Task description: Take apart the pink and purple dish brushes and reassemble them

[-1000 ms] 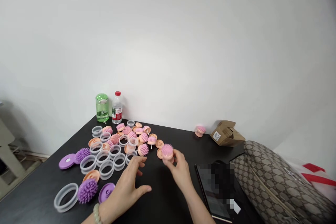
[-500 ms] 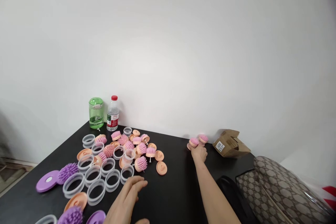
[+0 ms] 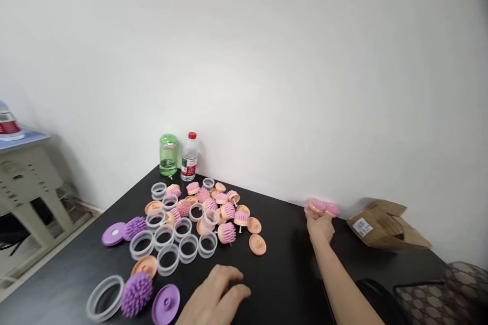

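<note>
My right hand (image 3: 320,227) reaches to the back of the black table, by the wall, with its fingers around the left of two pink bristled scalp brushes (image 3: 315,205). The other pink bristled brush (image 3: 331,209) stands right against it. My left hand (image 3: 215,295) hovers at the front edge, thumb and forefinger apart, with nothing in it. Beyond it lie several pink bristled heads (image 3: 227,233), clear plastic rings (image 3: 168,260) and peach round discs (image 3: 257,245). A purple bristled head (image 3: 137,293) and a purple disc (image 3: 166,304) lie to its left.
A green container (image 3: 168,155) and a red-capped water bottle (image 3: 189,158) stand at the back left corner. An opened cardboard box (image 3: 385,226) sits right of my right hand, with a patterned bag (image 3: 423,299) nearer. Another desk (image 3: 34,183) is at far left.
The view has swung left, bringing another desk into sight. My right hand stays at the pink brushes, its fingers now around the left one's side. My left hand's fingers are more bent.
</note>
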Available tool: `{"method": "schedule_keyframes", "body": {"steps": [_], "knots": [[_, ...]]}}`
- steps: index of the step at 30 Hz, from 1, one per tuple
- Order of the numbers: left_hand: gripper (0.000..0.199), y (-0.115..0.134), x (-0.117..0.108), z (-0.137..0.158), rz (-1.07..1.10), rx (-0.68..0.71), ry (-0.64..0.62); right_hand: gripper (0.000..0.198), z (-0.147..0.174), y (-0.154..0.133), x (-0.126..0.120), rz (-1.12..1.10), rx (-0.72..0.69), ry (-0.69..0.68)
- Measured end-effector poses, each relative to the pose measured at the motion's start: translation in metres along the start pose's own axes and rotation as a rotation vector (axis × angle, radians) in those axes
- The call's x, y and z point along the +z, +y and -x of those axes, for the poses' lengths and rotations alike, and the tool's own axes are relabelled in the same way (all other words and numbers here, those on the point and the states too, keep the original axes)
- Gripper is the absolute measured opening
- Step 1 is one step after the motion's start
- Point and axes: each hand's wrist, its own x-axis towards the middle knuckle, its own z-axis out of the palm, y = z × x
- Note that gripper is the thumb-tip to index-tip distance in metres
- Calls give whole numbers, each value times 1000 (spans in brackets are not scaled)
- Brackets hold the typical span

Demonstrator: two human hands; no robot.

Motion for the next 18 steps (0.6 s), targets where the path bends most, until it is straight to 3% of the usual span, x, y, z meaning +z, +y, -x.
{"method": "schedule_keyframes", "body": {"steps": [4, 8, 11, 13, 16, 18], "knots": [[35, -1, -4, -5, -170, 163, -226, 32, 65, -16, 8, -141, -415, -170], [32, 3, -12, -9, -314, 62, -293, 22, 149, -24, 15, -270, -856, -363], [21, 4, -25, -13, -368, -44, -162, 31, 197, -25, 20, -277, -1213, -387], [15, 2, -36, -16, -405, -108, -21, 39, 215, -27, 25, -245, -1353, -346], [14, -4, -54, -21, -472, -195, 146, 47, 225, -34, 34, -192, -1384, -266], [16, -9, -61, -22, -526, -236, 180, 52, 225, -39, 39, -144, -1355, -233]]}}
